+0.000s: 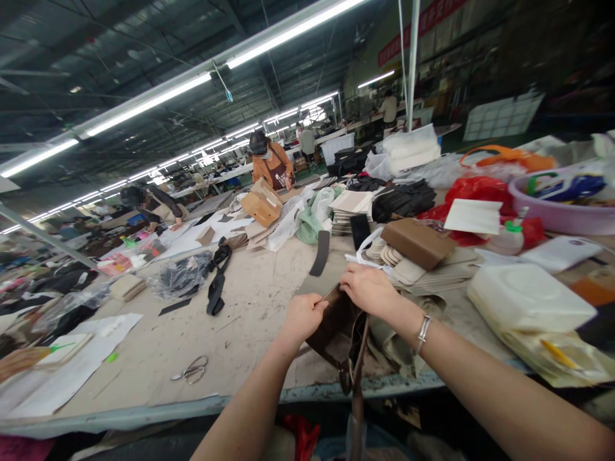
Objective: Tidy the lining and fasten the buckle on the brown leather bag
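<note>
A dark brown leather piece [339,330] with a strap hanging from it lies over the near edge of the worktable [250,301]. My left hand [302,315] is closed on its left upper edge. My right hand [369,289] is closed on the top edge just to the right, a bracelet on its wrist. Both hands pinch the same piece close together.
Scissors [191,370] lie near the front left. Black strips [216,282], a plastic bag [180,274], a brown box [417,242], stacked cut pieces [350,211] and a white container [526,298] crowd the table. Other people work at far benches.
</note>
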